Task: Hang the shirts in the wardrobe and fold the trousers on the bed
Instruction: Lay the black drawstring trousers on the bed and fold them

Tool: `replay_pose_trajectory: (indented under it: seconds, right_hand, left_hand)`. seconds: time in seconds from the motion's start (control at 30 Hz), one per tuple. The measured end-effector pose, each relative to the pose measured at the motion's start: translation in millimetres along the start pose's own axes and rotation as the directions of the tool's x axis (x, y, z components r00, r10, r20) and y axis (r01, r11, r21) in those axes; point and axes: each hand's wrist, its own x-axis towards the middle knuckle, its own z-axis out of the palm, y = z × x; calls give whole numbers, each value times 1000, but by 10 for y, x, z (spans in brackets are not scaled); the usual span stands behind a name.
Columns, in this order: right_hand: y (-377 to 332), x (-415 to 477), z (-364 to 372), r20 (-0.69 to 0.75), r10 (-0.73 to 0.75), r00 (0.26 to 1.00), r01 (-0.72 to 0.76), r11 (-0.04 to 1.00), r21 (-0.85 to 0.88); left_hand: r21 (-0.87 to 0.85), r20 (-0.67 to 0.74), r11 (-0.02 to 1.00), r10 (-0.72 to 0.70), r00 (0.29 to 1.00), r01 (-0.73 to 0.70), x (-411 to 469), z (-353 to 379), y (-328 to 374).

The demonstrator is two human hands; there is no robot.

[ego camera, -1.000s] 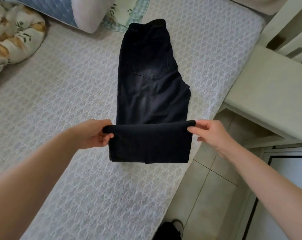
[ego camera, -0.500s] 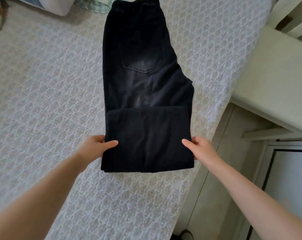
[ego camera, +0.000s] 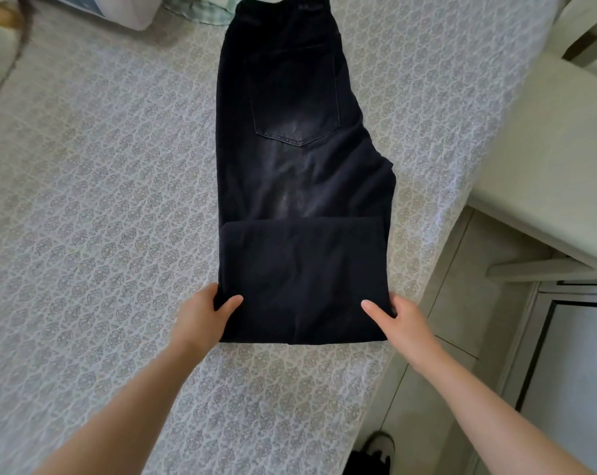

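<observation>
Black trousers lie part-folded on bed; left hand and right hand pinch the near fold's corners.

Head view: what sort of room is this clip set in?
Most likely a bedroom. Black trousers lie part-folded on a bed with a patterned sheet, pillows at the far end, and pale furniture beside it.

floor: pale tiles | pale wooden furniture right | light: soft, even
</observation>
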Motion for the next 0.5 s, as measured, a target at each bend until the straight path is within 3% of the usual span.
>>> replay_pose_trajectory:
  seconds: [0.13, 0.27, 0.4, 0.5]
  right_hand:
    - [-20, 69, -125, -1, 63, 998, -63, 992, -114]
    - [-83, 159, -216, 118, 114, 986, -100, 988, -118]
    - [-136, 220, -258, 189, 136, 972, -93, 970, -223]
    - [-229, 285, -338, 138, 58, 989, -2, 927, -375]
  left_hand:
    - [-20, -161, 996, -92, 983, 90, 4, -49, 80]
    - [286, -319, 955, 170, 932, -77, -2, 60, 409]
    - [396, -246, 856, 448, 860, -332, 36, 210, 899]
    - [453, -44, 724, 600, 799, -519, 189, 304, 1185]
